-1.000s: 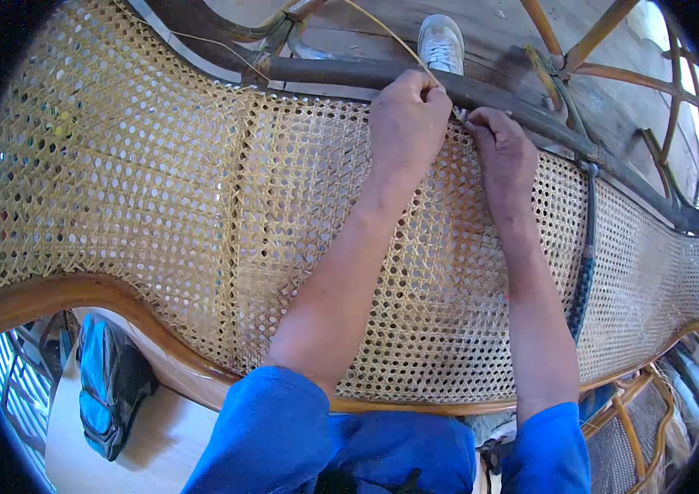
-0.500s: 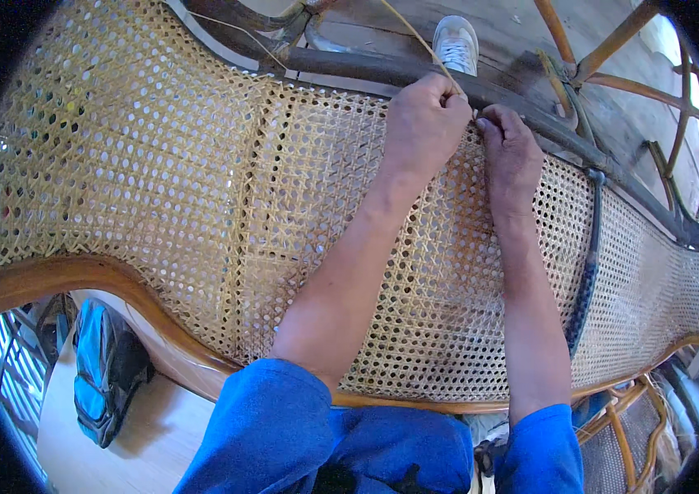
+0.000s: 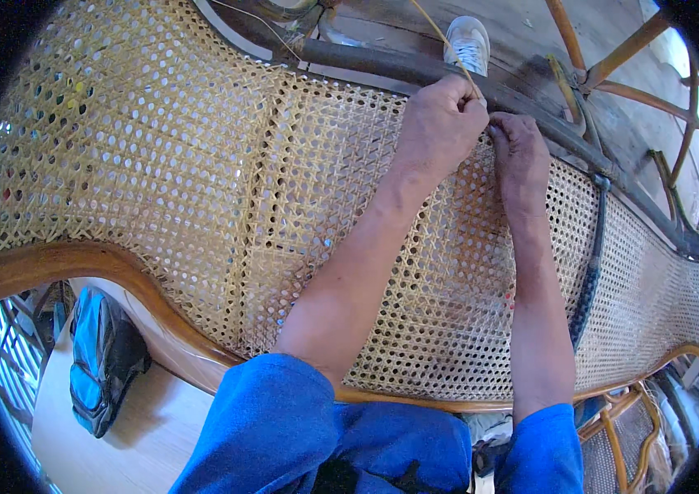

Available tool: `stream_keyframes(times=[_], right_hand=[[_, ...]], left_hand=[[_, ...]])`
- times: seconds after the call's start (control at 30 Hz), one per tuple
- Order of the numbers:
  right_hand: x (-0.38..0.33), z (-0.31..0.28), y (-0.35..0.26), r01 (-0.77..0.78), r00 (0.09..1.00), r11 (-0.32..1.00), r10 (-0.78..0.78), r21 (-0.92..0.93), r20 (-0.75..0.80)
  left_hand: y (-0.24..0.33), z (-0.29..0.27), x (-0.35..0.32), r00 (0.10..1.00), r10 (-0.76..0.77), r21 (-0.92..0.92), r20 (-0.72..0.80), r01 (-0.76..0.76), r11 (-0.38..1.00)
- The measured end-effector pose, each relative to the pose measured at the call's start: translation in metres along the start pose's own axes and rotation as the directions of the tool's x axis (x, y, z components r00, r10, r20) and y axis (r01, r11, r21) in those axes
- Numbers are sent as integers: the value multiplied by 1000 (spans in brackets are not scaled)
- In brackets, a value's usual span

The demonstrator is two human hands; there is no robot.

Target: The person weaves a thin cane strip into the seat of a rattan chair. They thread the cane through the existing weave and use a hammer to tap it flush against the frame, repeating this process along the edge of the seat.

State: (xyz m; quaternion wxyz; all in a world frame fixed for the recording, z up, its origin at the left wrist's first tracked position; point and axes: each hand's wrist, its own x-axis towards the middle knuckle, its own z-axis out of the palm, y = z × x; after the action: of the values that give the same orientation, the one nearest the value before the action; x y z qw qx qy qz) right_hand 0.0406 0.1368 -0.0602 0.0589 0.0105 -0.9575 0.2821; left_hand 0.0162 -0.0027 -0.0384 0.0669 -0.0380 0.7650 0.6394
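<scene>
Since the earlier frames both hands sit a little further right and higher in the view, and the white shoe (image 3: 468, 43) beyond the frame has slid closer to the top edge; the hands keep the same pose at the far rail. The left hand (image 3: 440, 123) is curled into a loose fist, fingers pinched on a thin cane strand (image 3: 447, 41) that runs up and away over the dark far rail (image 3: 382, 64). The right hand (image 3: 519, 156) lies just beside it, touching, fingers narrow and bent onto the woven edge; whether they grip the strand cannot be told. Both rest on the cane webbing (image 3: 201, 165) of a long seat, bordered near the person by a curved wooden rail (image 3: 119, 272). Below it lies a blue and black bag (image 3: 98, 358), shut; its contents are hidden.
</scene>
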Motion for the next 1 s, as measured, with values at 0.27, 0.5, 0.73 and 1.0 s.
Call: stream_keyframes(times=[0.27,0.5,0.73,1.0], right_hand=[[-5,4,0,17,998,999,-14,47,-68],[-3,-4,-3,58,998,989,-54,138,-34],[7,-13,-1,159,978,986,-150,-51,142],[18,-25,19,174,968,985,-174,16,179]], left_hand=[[-1,2,-1,997,70,16,37,-71,997],[-4,0,-1,990,139,27,10,-139,990],[-7,2,-3,979,189,125,-81,-178,976],[-9,5,-3,966,219,463,-135,-134,876]])
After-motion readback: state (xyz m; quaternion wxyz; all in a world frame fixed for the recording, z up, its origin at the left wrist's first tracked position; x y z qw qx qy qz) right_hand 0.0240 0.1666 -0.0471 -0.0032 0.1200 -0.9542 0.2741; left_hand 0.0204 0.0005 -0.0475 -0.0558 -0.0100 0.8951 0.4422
